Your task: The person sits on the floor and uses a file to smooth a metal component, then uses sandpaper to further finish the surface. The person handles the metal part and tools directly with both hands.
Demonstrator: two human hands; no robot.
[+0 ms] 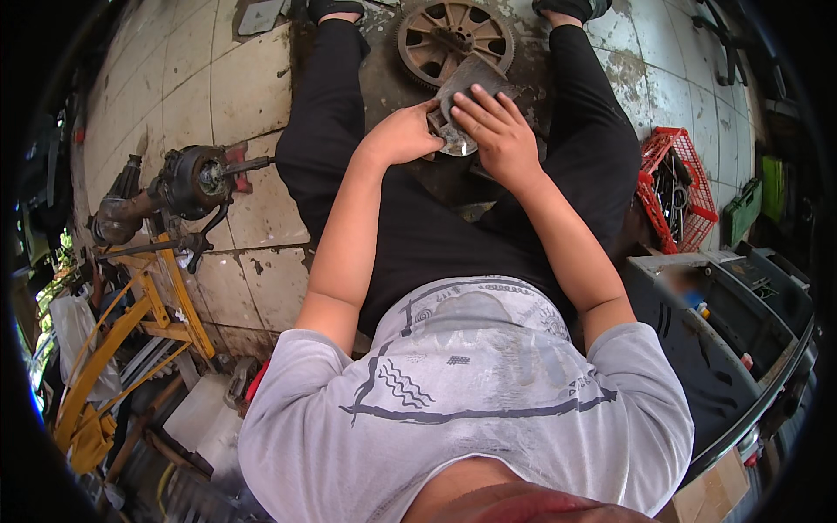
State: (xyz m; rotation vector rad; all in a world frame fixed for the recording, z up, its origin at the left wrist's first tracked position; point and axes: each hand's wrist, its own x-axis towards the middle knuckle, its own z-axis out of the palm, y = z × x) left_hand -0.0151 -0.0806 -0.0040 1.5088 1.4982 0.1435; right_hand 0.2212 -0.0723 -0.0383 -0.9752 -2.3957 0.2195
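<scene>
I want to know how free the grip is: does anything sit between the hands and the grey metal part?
Nothing visible does. The left hand and the right hand both rest directly on the grey metal part, with the spoked wheel lying beyond it.

My grey sandpaper sheet covers a silvery metal part at upper centre. Above it the toothed wheel is rusty brown. My trousers are black, my shirt pale grey with dark wavy line prints. At the right edge, the basket is red; at lower left, the frame is yellow.
</scene>
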